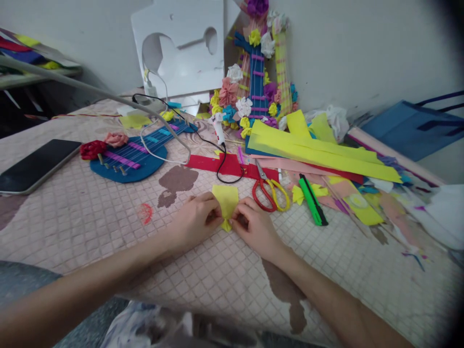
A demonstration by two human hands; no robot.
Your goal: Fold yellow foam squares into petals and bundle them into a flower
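Observation:
A small piece of yellow crepe paper (226,199) lies on the patterned tablecloth between my two hands, its near end gathered to a narrow, crumpled point. My left hand (198,215) pinches the gathered end from the left, fingers curled. From the right, my right hand (255,224) pinches the same end, thumb and fingers pressed together. Just beyond my right hand rest scissors (267,187) with one red and one yellow handle loop. A green utility knife (313,200) lies further right.
A blue paper guitar (134,154) with paper roses lies to the left, near a phone (38,164). A glue gun (218,129) trails its cord over red paper strips (232,165). Yellow crepe strips (319,150) are piled at the right. Flower-covered paper guitars (257,82) lean on the wall.

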